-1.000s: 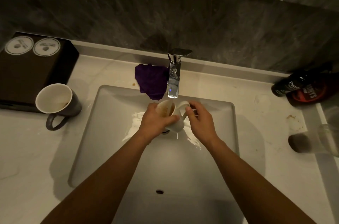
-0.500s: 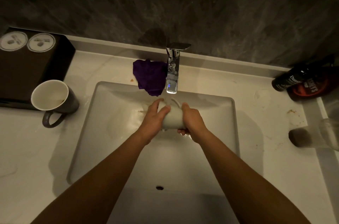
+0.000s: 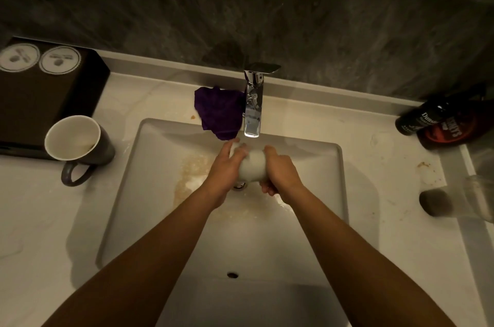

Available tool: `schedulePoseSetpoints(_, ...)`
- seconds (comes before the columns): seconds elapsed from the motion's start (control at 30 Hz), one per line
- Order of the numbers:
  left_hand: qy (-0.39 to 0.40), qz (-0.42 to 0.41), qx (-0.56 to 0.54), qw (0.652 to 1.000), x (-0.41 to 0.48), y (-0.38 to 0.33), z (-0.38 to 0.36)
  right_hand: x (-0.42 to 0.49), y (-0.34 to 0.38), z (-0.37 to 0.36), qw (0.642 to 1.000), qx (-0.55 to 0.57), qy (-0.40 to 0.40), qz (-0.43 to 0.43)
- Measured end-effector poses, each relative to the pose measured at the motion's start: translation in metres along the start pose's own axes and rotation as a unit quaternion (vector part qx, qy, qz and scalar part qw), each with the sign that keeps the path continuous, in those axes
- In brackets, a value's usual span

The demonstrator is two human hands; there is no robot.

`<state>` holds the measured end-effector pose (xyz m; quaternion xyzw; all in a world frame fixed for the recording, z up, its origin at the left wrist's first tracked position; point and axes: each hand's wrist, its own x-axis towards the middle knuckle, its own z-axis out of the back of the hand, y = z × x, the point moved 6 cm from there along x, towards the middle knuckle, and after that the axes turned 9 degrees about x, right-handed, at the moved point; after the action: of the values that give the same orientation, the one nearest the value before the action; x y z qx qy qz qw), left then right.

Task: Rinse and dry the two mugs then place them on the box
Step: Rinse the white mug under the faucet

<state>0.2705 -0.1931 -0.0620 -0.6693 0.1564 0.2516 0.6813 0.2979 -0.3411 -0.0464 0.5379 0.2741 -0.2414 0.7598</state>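
Observation:
Over the sink basin (image 3: 315,219) I hold a white mug (image 3: 252,166) tipped away from me, its bottom toward the camera, just under the chrome tap (image 3: 252,110). My left hand (image 3: 227,166) grips its left side and my right hand (image 3: 279,170) grips its right side and underside. Brownish water spreads across the basin floor to the left of the drain. A grey mug (image 3: 80,143) with a white inside stands upright on the counter at the left, handle toward me. It stands against the front of the dark box (image 3: 45,102).
A purple cloth (image 3: 219,111) lies on the counter behind the basin, left of the tap. Two dark bottles (image 3: 441,123) lie at the right edge, with a clear glass (image 3: 459,201) on its side in front of them. Brown stains mark the white counter (image 3: 395,166) at the right.
The white mug went from upright with brown liquid inside to tipped over between both hands. Brown water now stains the basin floor. My right hand moved from the handle to the mug's body.

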Motion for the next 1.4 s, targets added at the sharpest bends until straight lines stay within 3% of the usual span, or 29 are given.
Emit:
schedulePoseSetpoints(0.1,-0.014,0.096,-0.063,0.993,0.005,-0.002,0.004,-0.003,0.006,0.0,0.989,-0.083,-0.031,0.12)
schedulePoseSetpoints(0.2,0.041,0.209,-0.109,0.971,-0.001,0.0,-0.001,-0.005,0.012,0.002,0.972,-0.125,-0.049,0.191)
schedulePoseSetpoints(0.27,0.028,0.165,-0.102,0.981,-0.001,0.0,0.0,-0.003,0.014,0.003,0.984,-0.1,-0.036,0.145)
schedulePoseSetpoints(0.33,-0.01,0.048,-0.073,0.996,-0.001,-0.004,0.003,0.0,0.008,0.001,0.999,-0.03,0.011,0.018)
schedulePoseSetpoints(0.4,-0.031,-0.005,-0.055,0.998,-0.003,-0.005,0.006,-0.003,0.002,-0.003,0.995,0.01,0.068,-0.073)
schedulePoseSetpoints(0.47,-0.022,0.06,-0.069,0.996,-0.003,-0.003,0.005,-0.003,0.001,-0.006,0.997,0.002,0.07,-0.037)
schedulePoseSetpoints(0.57,0.053,0.245,-0.104,0.962,-0.008,0.003,-0.003,-0.003,0.007,-0.004,0.995,-0.03,0.009,0.1)
schedulePoseSetpoints(0.6,0.061,0.25,-0.104,0.961,-0.008,0.004,-0.005,-0.002,0.008,-0.003,0.993,-0.03,-0.003,0.115)
schedulePoseSetpoints(0.67,0.04,0.172,-0.095,0.98,-0.001,0.005,-0.005,0.003,0.008,0.0,0.998,0.001,-0.006,0.066)
schedulePoseSetpoints(0.73,0.006,0.063,-0.103,0.993,-0.001,0.0,-0.004,0.003,0.003,-0.002,0.995,0.074,0.037,-0.061)
schedulePoseSetpoints(0.8,-0.03,0.022,-0.104,0.994,-0.003,-0.003,-0.001,-0.002,0.0,-0.006,0.984,0.097,0.083,-0.121)
schedulePoseSetpoints(0.87,-0.046,0.075,-0.096,0.991,0.0,0.0,0.001,-0.002,0.001,-0.007,0.993,0.074,0.068,-0.067)
schedulePoseSetpoints(0.97,-0.002,0.214,-0.12,0.969,-0.002,0.005,-0.005,-0.003,0.005,-0.001,0.995,0.013,-0.015,0.101)
schedulePoseSetpoints(1.03,0.002,0.221,-0.132,0.966,-0.001,0.004,-0.008,-0.002,0.005,0.001,0.991,-0.007,-0.051,0.127)
schedulePoseSetpoints(1.1,-0.033,0.12,-0.092,0.988,-0.002,-0.003,-0.006,0.005,0.001,0.003,0.998,0.028,-0.046,0.042)
schedulePoseSetpoints(1.17,-0.065,-0.022,-0.014,0.998,-0.009,-0.014,-0.003,0.006,-0.004,-0.002,0.992,0.09,0.024,-0.089)
schedulePoseSetpoints(1.2,-0.071,-0.05,0.003,0.996,-0.012,-0.014,-0.003,0.004,-0.004,-0.003,0.987,0.104,0.051,-0.113)
schedulePoseSetpoints(1.23,-0.076,-0.04,-0.002,0.996,-0.011,-0.012,-0.002,0.002,-0.002,-0.004,0.987,0.106,0.058,-0.104)
schedulePoseSetpoints(1.37,-0.027,0.185,-0.085,0.979,-0.003,0.002,-0.009,-0.004,0.008,0.003,0.995,-0.005,-0.04,0.095)
schedulePoseSetpoints(1.4,-0.011,0.186,-0.076,0.979,-0.001,0.001,-0.011,-0.003,0.008,0.003,0.993,-0.008,-0.053,0.106)
